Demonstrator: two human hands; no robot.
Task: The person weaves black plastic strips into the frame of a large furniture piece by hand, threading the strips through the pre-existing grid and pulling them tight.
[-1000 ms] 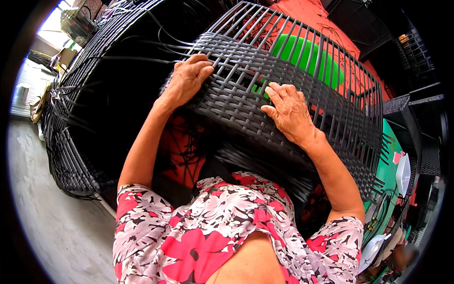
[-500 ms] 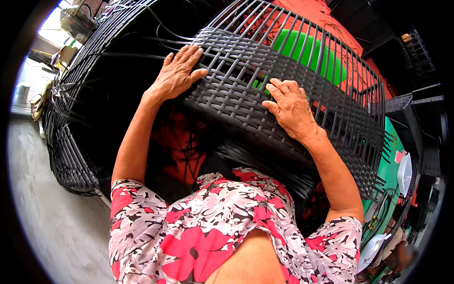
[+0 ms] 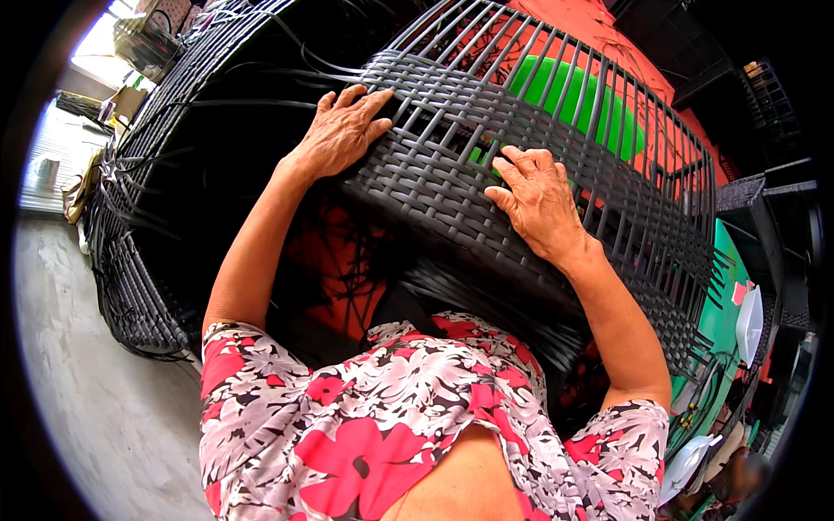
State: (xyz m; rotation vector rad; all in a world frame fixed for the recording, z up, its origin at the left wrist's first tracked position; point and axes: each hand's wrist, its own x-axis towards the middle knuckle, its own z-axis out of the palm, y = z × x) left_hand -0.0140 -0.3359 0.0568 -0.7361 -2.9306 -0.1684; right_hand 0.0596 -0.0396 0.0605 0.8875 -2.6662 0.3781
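My left hand [image 3: 339, 139], loosely spread, and right hand [image 3: 543, 204], curled, grip unclear, likely steady the weave [image 3: 426, 193] beneath.

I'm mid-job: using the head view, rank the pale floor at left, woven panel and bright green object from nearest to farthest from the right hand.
From the right hand:
1. Woven panel: directly under it, touching.
2. Bright green object: beyond it, behind the panel's bars.
3. Pale floor: far left.
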